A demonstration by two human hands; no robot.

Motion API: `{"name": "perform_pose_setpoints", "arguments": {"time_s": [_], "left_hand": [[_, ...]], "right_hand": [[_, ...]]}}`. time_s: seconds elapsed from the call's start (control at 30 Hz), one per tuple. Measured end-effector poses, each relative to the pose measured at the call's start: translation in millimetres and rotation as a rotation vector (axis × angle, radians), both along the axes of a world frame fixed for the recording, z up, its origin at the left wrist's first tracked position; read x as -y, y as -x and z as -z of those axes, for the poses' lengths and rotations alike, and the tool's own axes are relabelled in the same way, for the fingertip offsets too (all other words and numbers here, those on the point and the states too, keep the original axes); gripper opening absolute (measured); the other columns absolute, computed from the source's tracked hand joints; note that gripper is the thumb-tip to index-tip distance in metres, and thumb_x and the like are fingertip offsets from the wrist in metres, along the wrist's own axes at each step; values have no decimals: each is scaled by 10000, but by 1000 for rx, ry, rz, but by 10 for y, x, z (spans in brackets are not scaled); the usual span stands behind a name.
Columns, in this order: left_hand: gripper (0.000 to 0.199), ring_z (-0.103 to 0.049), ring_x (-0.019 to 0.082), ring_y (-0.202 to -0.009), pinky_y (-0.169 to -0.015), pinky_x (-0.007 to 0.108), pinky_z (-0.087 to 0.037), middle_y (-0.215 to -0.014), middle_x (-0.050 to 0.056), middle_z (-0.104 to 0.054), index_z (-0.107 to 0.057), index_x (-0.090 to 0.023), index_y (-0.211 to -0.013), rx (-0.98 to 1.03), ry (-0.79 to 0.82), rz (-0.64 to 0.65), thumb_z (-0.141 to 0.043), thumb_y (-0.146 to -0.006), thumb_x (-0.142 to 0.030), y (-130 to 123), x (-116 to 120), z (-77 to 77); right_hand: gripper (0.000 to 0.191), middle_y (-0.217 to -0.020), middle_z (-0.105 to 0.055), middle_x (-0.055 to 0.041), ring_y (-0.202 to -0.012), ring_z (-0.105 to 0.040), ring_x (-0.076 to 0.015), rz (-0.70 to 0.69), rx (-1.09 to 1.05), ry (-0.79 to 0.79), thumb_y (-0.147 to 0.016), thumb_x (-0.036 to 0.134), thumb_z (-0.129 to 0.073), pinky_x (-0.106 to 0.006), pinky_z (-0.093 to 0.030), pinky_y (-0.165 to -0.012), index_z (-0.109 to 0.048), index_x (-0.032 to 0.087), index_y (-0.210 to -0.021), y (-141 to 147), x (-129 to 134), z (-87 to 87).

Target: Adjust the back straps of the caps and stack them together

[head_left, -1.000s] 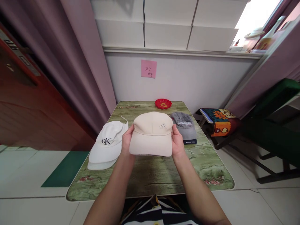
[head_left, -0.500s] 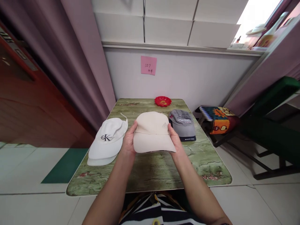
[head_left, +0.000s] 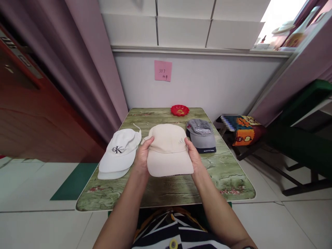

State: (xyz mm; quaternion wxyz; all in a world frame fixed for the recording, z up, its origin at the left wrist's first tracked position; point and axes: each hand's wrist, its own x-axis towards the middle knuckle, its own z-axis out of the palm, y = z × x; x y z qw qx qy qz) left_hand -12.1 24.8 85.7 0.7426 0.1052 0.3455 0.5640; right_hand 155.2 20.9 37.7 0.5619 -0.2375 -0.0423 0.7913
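Both hands hold a cream baseball cap (head_left: 168,148) over the middle of the table, its brim toward me and a small logo on the right of its front. My left hand (head_left: 143,155) grips the cap's left side, thumb on top. On the opposite side, my right hand (head_left: 193,155) is closed the same way; the fingers beneath are hidden. Left of the cap lie white caps (head_left: 118,152), one brim showing under another, with black "CK" lettering on the upper one. A grey cap (head_left: 202,135) rests to the right, with a dark brim edge below its own brim.
The green wood-patterned table (head_left: 228,173) has rounded corners. A red scalloped dish (head_left: 180,110) stands at its far edge, below a pink note (head_left: 163,71) on the wall. To the right are a dark green chair (head_left: 306,138) and a colourful cloth (head_left: 246,133). A purple curtain (head_left: 88,62) hangs at left.
The cream cap has tipped so that its brim hangs lower toward me and more of the brim's top shows. Both hands keep their hold. The view has shifted slightly.
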Motion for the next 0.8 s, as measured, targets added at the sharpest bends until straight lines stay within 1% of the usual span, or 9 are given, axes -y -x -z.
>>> {"name": "perform_pose_setpoints", "arguments": {"time_s": [0.07, 0.2, 0.27, 0.37, 0.43, 0.57, 0.67, 0.73, 0.8], "left_hand": [[367, -738, 288, -924, -940, 416, -558, -931, 103, -779, -674, -123, -1180, 8, -4, 16, -633, -825, -205, -22, 21, 4], [415, -721, 300, -982, -981, 441, -531, -993, 121, -770, -634, -135, -1253, 66, -38, 84, -606, -885, -325, -10, 38, 42], [428, -721, 304, -980, -990, 445, -524, -996, 137, -767, -612, -122, -1280, 55, -18, 108, -595, -893, -302, 25, 36, 81], [436, -727, 299, -963, -996, 443, -520, -972, 147, -769, -593, -112, -1304, 8, 69, 156, -598, -881, -217, 85, 35, 136], [439, -724, 305, -975, -996, 450, -519, -967, 147, -769, -596, -120, -1306, 21, 113, 190, -600, -879, -224, 113, 41, 151], [437, -716, 321, -994, -991, 473, -517, -963, 139, -771, -619, -123, -1282, 73, 134, 172, -584, -863, -240, 102, 88, 119], [435, -714, 318, -1000, -994, 478, -515, -943, 113, -776, -631, -137, -1261, 56, 132, 139, -577, -839, -228, 55, 147, 95], [421, -707, 312, -1020, -1002, 468, -510, -937, 93, -778, -645, -157, -1234, 47, 114, 132, -583, -822, -223, 39, 187, 109], [386, -693, 303, -1058, -1018, 446, -498, -951, 83, -777, -662, -176, -1192, 59, 76, 132, -592, -815, -224, 50, 225, 143]], "right_hand": [[345, -919, -783, -75, -1030, -708, -278, 4, -14, 13, -840, 348, -650, -511, -497, -996, -680, 145, -1117, 1, 18, 27], [355, -946, -780, -77, -1052, -699, -282, 68, -9, -12, -840, 380, -657, -514, -491, -1005, -681, 155, -1113, 26, 52, 53], [355, -948, -780, -78, -1049, -700, -280, 102, 16, -35, -828, 383, -675, -502, -494, -1007, -683, 157, -1101, 27, 59, 57], [346, -933, -782, -71, -1022, -711, -264, 134, 61, -82, -809, 349, -707, -482, -503, -1000, -676, 157, -1095, 8, 72, 65], [340, -906, -784, -61, -993, -721, -252, 159, 89, -102, -791, 308, -734, -470, -512, -989, -671, 157, -1089, -1, 91, 70], [343, -872, -785, -67, -954, -731, -256, 144, 118, -121, -749, 234, -766, -451, -525, -975, -682, 135, -1066, 5, 138, 78], [302, -827, -784, -61, -919, -737, -258, 125, 138, -86, -739, 197, -758, -450, -526, -975, -692, 126, -1025, -3, 158, 84], [284, -801, -782, -48, -916, -736, -253, 124, 140, -68, -739, 183, -749, -450, -518, -984, -692, 130, -1012, -19, 171, 86], [288, -822, -784, -45, -956, -727, -248, 123, 123, -101, -750, 202, -743, -448, -504, -1002, -688, 138, -1026, -32, 194, 76]]}}
